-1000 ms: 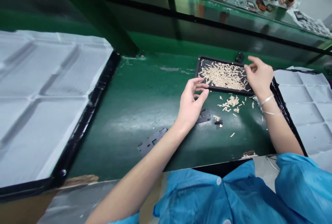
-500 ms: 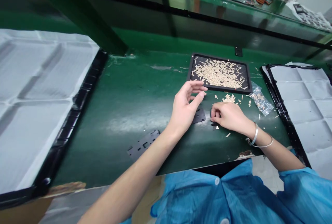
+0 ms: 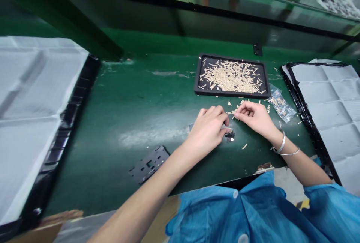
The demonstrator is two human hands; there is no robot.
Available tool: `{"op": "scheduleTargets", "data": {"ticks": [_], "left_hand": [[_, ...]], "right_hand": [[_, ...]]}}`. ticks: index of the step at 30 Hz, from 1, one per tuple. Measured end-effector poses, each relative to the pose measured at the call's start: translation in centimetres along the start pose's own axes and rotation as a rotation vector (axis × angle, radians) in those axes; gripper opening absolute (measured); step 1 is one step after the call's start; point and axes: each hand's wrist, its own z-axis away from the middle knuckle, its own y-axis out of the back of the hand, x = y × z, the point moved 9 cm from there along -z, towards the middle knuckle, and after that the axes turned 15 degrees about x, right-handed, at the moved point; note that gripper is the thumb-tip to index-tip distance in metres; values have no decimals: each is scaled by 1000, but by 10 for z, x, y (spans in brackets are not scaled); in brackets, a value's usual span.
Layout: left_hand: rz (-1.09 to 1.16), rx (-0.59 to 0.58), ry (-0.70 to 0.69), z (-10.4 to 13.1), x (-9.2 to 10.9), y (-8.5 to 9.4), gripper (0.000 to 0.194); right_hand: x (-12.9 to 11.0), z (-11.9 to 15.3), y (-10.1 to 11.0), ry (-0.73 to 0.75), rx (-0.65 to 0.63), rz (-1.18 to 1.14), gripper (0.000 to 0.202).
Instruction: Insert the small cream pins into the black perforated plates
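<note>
Left hand (image 3: 209, 130) presses black part (image 3: 230, 135) flat on counter (image 3: 135, 108); right hand (image 3: 253, 115) pinches tan strip (image 3: 235, 114). Steady the part, seat the strip squarely.

A shallow black rectangular tray (image 3: 197, 81) sits toward the back of the green counter (image 3: 135, 111), with a heap of pale short sticks (image 3: 230, 76) in it. More of those sticks lie scattered on the counter just in front of the tray. A small clear plastic bag (image 3: 281, 106) lies off the tray's right front corner. A flat black perforated plate (image 3: 147, 163) lies nearer the front edge, to the left. Large white moulded trays flank the counter, one at the left (image 3: 30, 96), one at the right (image 3: 329, 96).
</note>
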Motion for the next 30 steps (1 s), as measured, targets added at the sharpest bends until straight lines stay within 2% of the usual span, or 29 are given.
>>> {"op": "scheduleTargets", "data": {"ticks": [4, 7, 10, 14, 17, 20, 25, 30], "left_hand": [[18, -88, -49, 4, 3, -9, 10], [44, -74, -19, 2, -1, -9, 12], [123, 1, 56, -2, -6, -1, 11], [259, 196, 161, -6, -14, 20, 9], [306, 310, 208, -5, -19, 32, 5], [343, 360, 222, -4, -21, 37, 5], [340, 358, 209, -3, -20, 35, 7], [384, 303, 206, -4, -15, 32, 11]], "right_hand": [[-4, 3, -2, 28, -40, 62, 7], [-12, 13, -14, 94, -182, 177, 4], [-21, 25, -25, 189, -293, 348, 4], [-26, 30, -28, 252, -266, 519, 5], [-22, 32, -30, 221, -301, 530, 6], [-20, 32, -28, 188, -314, 536, 4], [-23, 34, -29, 186, -332, 586, 6], [-12, 28, -25, 43, -299, 444, 5]]}}
